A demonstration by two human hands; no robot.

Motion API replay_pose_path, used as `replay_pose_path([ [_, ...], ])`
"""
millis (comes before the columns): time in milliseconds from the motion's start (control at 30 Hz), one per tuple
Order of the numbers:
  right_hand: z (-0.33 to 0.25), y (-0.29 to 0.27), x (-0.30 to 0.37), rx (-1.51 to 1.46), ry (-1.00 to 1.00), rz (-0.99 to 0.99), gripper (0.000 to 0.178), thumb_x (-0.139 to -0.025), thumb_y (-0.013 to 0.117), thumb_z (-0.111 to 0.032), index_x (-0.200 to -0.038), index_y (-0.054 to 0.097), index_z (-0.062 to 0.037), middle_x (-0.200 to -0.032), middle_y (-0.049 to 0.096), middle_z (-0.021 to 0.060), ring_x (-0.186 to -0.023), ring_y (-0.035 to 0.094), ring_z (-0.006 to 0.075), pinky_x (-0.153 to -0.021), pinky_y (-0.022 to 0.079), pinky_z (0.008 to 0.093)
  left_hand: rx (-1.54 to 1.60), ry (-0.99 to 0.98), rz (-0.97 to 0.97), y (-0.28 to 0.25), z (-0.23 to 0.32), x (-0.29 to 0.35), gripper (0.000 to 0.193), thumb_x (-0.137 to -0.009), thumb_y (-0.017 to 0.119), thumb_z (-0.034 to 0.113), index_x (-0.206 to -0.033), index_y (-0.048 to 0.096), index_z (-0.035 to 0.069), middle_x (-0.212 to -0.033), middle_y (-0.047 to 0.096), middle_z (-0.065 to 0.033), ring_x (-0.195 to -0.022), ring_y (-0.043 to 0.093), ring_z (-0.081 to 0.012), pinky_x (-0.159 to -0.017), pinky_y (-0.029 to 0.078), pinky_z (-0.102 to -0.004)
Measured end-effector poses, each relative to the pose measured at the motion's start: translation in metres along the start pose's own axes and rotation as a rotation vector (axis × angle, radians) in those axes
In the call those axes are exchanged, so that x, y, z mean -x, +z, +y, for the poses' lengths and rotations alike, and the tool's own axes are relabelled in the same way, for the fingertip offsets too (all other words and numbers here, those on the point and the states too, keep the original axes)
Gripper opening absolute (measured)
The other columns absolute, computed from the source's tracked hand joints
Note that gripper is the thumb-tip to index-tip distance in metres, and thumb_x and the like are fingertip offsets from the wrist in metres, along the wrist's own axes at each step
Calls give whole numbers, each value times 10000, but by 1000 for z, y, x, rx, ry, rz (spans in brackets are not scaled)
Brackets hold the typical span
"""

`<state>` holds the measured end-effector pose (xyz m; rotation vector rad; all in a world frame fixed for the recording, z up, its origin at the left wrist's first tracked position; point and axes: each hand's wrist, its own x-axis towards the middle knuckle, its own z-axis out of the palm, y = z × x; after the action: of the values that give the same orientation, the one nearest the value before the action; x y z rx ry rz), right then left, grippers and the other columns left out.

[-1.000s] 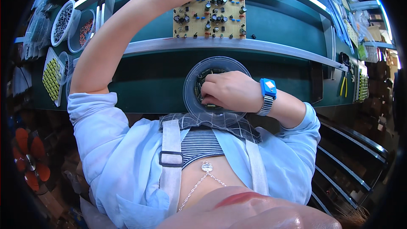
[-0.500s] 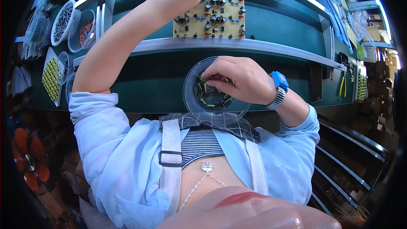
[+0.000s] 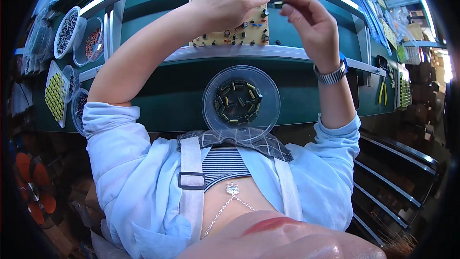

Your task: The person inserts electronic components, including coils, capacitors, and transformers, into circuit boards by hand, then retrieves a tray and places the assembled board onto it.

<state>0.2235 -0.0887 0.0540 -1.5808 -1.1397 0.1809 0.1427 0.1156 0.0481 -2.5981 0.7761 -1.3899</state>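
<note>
A tan circuit board (image 3: 258, 36) with many black cylindrical capacitors and small blue and red parts rests across the metal rails. Over its middle is my left hand (image 3: 223, 2), fingers bent and closed; the hand hides whatever they hold. To the right of the board, raised above the rail, my right hand (image 3: 316, 31) pinches a small dark capacitor (image 3: 278, 4) between thumb and fingers. In front of me a clear round plastic bowl (image 3: 268, 110) holds several loose dark capacitors (image 3: 241, 100) with gold stripes.
Metal rails (image 3: 306, 53) run across the green bench (image 3: 167, 86). At the left are tubs of small parts (image 3: 68, 33), a tub of orange parts (image 3: 93, 43) and a tray of yellow-green pieces (image 3: 56, 97). Yellow-handled pliers (image 3: 382, 92) lie at the right.
My right hand has risen out of the bowl to the board's right side, carrying a capacitor. My left hand has moved right and slightly down over the board. The board sits slightly left in view.
</note>
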Motion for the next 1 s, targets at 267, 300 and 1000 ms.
replay_pose_path([
  [267, 51, -11, -47, 192, 39, 35, 206, -898, 603, -119, -1058, 638, 6, -930, 684, 86, -826, 644, 132, -712, 509, 240, 737, -273, -805, -55, 69, -11, 194, -749, 617, 91, -933, 645, 36, -965, 581, -125, -927, 590, -254, -717, 518, -368],
  [300, 52, -4, -54, 171, 87, 33, 163, -882, 604, -86, -1000, 645, 19, -876, 684, 81, -766, 629, 117, -677, 497, 249, 809, -216, -1091, -64, 84, -18, 189, -753, 606, 85, -930, 637, 30, -985, 573, -128, -967, 581, -250, -720, 520, -367],
  [1000, 65, 3, -72, 572, 21, -19, 160, -839, 621, -158, -840, 661, -3, -754, 652, 147, -703, 636, 284, -646, 485, 356, 779, -6, -1026, -62, 134, 32, 189, -757, 602, 62, -912, 621, -46, -888, 585, -145, -826, 622, -257, -672, 542, -316],
])
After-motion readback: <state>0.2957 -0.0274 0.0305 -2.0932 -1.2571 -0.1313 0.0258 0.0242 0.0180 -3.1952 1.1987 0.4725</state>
